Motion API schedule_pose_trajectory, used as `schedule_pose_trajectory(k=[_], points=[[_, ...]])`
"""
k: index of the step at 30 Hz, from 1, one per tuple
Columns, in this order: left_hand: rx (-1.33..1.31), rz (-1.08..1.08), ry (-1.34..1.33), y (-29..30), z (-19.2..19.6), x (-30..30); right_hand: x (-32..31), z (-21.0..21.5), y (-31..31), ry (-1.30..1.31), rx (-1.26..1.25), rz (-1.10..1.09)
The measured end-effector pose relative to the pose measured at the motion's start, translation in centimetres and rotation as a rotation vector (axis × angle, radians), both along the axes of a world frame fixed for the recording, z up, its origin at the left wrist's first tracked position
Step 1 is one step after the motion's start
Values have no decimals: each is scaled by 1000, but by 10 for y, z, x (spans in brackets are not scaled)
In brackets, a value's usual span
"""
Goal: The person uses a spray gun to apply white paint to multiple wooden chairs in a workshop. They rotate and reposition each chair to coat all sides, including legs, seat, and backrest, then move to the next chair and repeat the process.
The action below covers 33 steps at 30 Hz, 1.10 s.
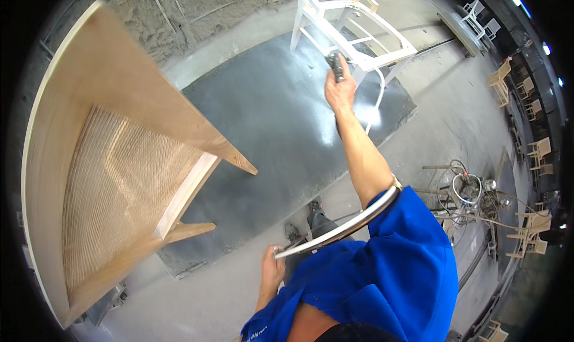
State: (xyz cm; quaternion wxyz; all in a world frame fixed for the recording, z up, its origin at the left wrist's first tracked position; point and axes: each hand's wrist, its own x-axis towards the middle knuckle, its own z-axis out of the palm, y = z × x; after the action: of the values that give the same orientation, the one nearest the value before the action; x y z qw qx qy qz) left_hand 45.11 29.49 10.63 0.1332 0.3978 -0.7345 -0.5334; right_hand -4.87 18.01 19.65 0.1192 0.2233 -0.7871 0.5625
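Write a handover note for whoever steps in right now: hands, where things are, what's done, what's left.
Right hand: arm stretched forward, gripping a spray gun aimed at the white chair frame on the dark floor mat.
Left hand: low by the hip, holding the pale hose that crosses the blue sleeve.
Done: frame already looks white all over; a wet sheen shows on the mat beside it.
Left: an unpainted wooden chair with a woven panel is close on the left; more bare chairs stand at far right.

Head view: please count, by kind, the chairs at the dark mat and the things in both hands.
chairs: 2, a white chair and a wood chair
spray gun: 1, in the right hand
hose: 1, in the left hand
total: 4
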Motion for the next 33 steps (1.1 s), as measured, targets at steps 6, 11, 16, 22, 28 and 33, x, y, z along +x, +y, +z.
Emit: schedule_pose_trajectory(k=[6,11,16,22,28,33], points=[[10,127,-175,17,33,-16,-51,-63,-99,-266,-289,-137],[132,122,-195,3,70,-43,-83,-148,-124,-548,-298,-353],[218,73,-82,-21,94,-67,-82,-181,-128,-675,-445,-455],[252,60,-16,-45,122,-77,-88,-84,-156,-399,-752,-302],[159,-231,98,-81,124,-78,-94,80,-162,-281,-808,-88],[195,-214,118,-86,136,-90,-69,112,-142,-323,-891,64]])
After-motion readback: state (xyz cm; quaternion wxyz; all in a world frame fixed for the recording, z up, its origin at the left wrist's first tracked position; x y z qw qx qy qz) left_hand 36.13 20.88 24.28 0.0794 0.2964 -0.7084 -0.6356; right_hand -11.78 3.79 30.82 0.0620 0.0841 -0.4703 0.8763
